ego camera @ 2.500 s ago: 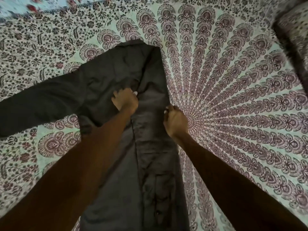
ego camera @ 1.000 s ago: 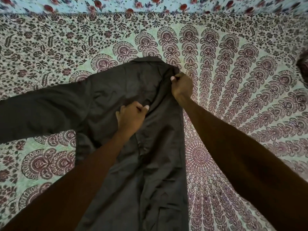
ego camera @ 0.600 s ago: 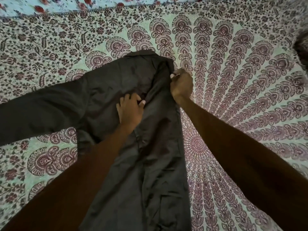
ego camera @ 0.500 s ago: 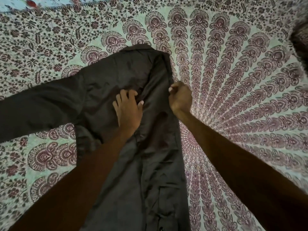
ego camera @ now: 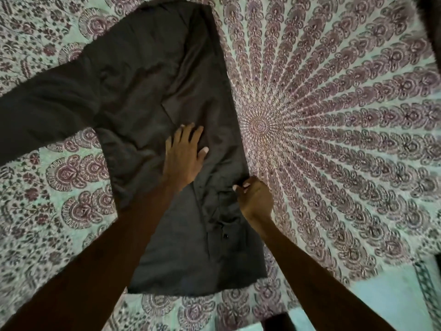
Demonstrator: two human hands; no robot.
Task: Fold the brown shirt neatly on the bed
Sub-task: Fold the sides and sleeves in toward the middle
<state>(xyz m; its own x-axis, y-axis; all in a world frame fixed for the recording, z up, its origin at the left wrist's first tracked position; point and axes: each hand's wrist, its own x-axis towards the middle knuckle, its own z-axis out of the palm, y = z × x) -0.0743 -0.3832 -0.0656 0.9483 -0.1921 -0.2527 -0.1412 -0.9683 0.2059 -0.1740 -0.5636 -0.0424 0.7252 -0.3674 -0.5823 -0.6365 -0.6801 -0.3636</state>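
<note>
**Hands lowered on the brown shirt (ego camera: 152,75)**

Within half a second, both hands had been brought down from the collar area to mid-body. The shirt was spread on the patterned bed sheet (ego camera: 334,115), one side folded over. The left hand (ego camera: 185,155) was laid flat on the cloth, fingers straight and spread. The folded right edge was pinched by the curled right hand (ego camera: 254,199).

Brown shirt (ego camera: 152,96), flat on bed, right side folded in, sleeve outstretched

Both hands (ego camera: 183,156) on brown shirt (ego camera: 152,91)
</note>
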